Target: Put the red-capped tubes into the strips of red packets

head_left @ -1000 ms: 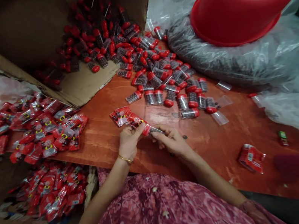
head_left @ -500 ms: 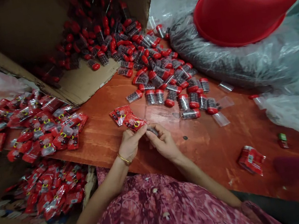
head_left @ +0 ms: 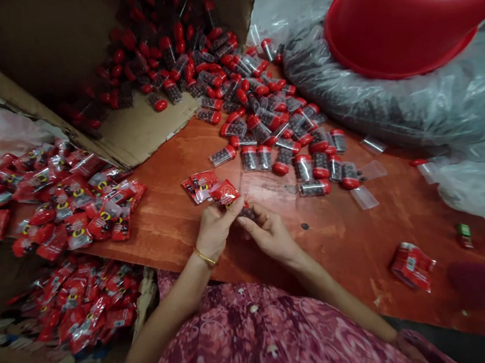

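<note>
A printed red packet is held by my left hand, its thumb laid across the front. My right hand is closed at the packet's lower end, its thumb and fingers around a small dark-filled bottle. Most of that bottle is hidden by fingers and packet, so I cannot tell how far inside it sits. Just beyond my left hand lie a few flat red packets. Small clear bottles with red caps and dark contents are scattered to the right.
A cardboard box on its side spills many bottles onto the wooden table. Filled packets are heaped at left, with more in a container below. A red tub rests on a plastic bag at right.
The packet in my left hand has turned more upright and moved slightly right, apart from the flat packets. My right hand stays closed beside it. The whole view has shifted slightly.
</note>
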The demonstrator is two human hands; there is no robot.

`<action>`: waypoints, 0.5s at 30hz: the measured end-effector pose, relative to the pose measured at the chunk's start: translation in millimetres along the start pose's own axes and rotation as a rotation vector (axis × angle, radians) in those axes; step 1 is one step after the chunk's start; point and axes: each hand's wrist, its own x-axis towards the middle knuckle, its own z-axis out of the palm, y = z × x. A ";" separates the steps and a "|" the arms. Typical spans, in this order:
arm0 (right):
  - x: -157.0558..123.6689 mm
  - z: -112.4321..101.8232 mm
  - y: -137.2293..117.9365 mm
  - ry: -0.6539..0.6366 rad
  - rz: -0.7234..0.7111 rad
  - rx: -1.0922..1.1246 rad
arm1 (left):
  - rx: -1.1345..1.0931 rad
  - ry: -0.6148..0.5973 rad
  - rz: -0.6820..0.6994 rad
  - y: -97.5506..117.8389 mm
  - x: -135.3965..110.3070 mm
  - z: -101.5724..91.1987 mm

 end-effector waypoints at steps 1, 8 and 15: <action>-0.2 -0.2 -0.1 -0.010 0.014 0.023 | 0.000 0.018 0.000 1.5 0.9 -0.4; 0.9 2.1 4.9 -0.006 0.024 0.152 | -0.078 0.045 -0.113 3.3 -2.2 -1.2; 11.3 7.6 12.9 0.109 -0.184 -0.275 | -0.071 0.066 -0.176 6.0 -24.2 -16.9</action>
